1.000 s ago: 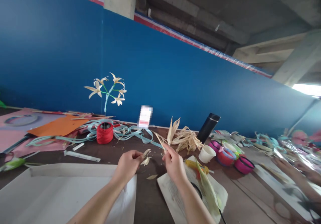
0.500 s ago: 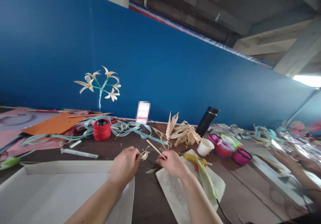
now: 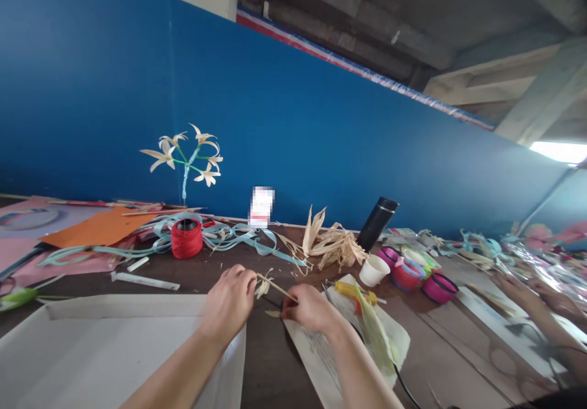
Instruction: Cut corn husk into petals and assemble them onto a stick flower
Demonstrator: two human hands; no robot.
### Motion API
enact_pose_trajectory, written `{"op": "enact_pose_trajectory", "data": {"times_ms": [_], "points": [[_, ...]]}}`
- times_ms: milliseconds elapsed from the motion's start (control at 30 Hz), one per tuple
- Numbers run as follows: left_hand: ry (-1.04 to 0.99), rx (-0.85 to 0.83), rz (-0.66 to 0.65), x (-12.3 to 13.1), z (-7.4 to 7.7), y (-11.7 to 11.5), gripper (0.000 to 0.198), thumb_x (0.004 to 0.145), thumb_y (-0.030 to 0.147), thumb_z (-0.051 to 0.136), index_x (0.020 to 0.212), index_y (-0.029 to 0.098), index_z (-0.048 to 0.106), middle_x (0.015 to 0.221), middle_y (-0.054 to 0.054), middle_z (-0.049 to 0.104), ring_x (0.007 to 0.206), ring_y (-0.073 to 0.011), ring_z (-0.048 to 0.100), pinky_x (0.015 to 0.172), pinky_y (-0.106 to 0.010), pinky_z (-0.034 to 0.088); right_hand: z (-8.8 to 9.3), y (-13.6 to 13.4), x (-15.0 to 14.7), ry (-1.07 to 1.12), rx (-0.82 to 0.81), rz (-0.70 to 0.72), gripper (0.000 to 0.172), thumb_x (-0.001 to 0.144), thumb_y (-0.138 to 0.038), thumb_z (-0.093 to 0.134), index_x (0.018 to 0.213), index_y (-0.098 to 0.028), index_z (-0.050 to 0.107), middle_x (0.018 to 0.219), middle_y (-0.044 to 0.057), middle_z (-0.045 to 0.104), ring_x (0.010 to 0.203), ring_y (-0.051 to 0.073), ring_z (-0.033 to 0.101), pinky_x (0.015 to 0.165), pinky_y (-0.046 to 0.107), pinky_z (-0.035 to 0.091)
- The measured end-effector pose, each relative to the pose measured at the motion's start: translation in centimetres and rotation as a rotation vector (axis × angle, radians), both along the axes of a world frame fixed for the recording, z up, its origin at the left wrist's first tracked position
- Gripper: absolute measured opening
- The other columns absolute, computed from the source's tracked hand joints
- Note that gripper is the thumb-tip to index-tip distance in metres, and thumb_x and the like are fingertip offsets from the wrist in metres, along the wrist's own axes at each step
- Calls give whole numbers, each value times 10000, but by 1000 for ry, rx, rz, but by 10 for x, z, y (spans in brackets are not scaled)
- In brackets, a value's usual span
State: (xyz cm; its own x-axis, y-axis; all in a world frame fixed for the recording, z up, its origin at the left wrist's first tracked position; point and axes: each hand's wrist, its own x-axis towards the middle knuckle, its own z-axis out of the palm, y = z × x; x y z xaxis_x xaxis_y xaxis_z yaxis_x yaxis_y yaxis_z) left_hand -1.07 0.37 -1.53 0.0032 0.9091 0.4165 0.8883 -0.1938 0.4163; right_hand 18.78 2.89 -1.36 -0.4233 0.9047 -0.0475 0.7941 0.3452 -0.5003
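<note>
A thin wooden stick [image 3: 276, 287] slants between my two hands above the brown table. My right hand [image 3: 310, 308] is closed on its lower right end. The upper left end touches the fingertips of my left hand [image 3: 233, 296], which is closed; what its fingers pinch is hidden. Small pale petals [image 3: 263, 287] lie on the table behind the stick, and a single husk piece [image 3: 272, 313] lies below it. Under my right wrist is a printed sheet [image 3: 332, 348] with a yellow glue gun [image 3: 351, 289] and a green husk [image 3: 373, 326] on it.
A white tray [image 3: 128, 306] fills the near left. Behind stand a red twine spool [image 3: 186, 238], a husk flower [image 3: 185, 173], dried husks [image 3: 337, 244], a white cup [image 3: 374, 269] and a black bottle [image 3: 378, 223]. Another person's hands [image 3: 527, 296] are at far right.
My right hand has tilted the stick down to the left, so its far end now meets my left fingertips. My left hand has barely moved.
</note>
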Motion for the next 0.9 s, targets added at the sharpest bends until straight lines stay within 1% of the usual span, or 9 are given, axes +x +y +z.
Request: {"op": "enact_pose_trajectory", "data": {"times_ms": [133,233,300,367,433,500,567,700,900], "points": [[-1,68,67,1,4,-2,182,828,222,404,800,215,584,843,-36,573,835,-163,525,722,-244,357,3,0,0,-5,23,28,82,665,-239,606,670,-172,653,600,-3,628,575,133,559,492,198,301],[-40,28,62,2,6,-3,179,825,246,409,779,224,580,817,-19,586,787,-151,537,642,-230,345,8,0,1,69,38,23,93,693,-239,585,669,-162,632,626,-4,625,592,126,552,507,192,309],[-109,-38,14,4,7,-3,185,819,278,419,764,230,590,791,-7,601,741,-144,548,610,-226,337,11,0,1,124,35,4,104,707,-249,584,673,-156,618,625,-12,612,593,118,539,505,186,308],[-212,-104,-82,6,6,-3,199,810,319,434,779,232,610,793,-10,625,732,-145,563,626,-225,351,14,0,1,168,28,-25,112,708,-255,592,671,-151,607,612,-23,591,587,110,519,498,178,303],[-320,-156,-184,9,5,-2,215,791,346,456,834,230,632,824,-23,650,756,-153,579,660,-224,372,17,-1,-1,204,14,-44,116,704,-259,603,676,-147,602,604,-31,573,582,103,497,492,172,300],[-399,-192,-229,11,4,-2,229,765,342,483,881,227,642,845,-30,666,768,-160,588,671,-224,383,19,-2,-3,241,-6,-38,117,701,-259,611,684,-144,599,596,-38,556,569,96,471,486,168,299],[-437,-215,-223,11,3,-1,210,741,317,501,858,225,649,825,-25,673,749,-158,590,663,-222,385,21,-4,-5,280,-32,-21,105,694,-248,617,691,-144,598,584,-45,539,554,89,448,481,166,300],[-469,-223,-214,11,1,0,147,713,297,515,747,222,637,746,-1,665,689,-146,579,621,-215,368,24,-6,-7,358,-71,-1,76,678,-216,623,719,-154,606,590,-49,534,551,87,436,485,167,308],[-500,-269,-227,9,5,1,143,676,322,544,631,203,609,617,23,623,598,-135,539,550,-205,330,19,-2,-4,444,-75,-18,90,704,-224,591,757,-162,629,591,-47,516,543,87,419,487,177,305]]}}
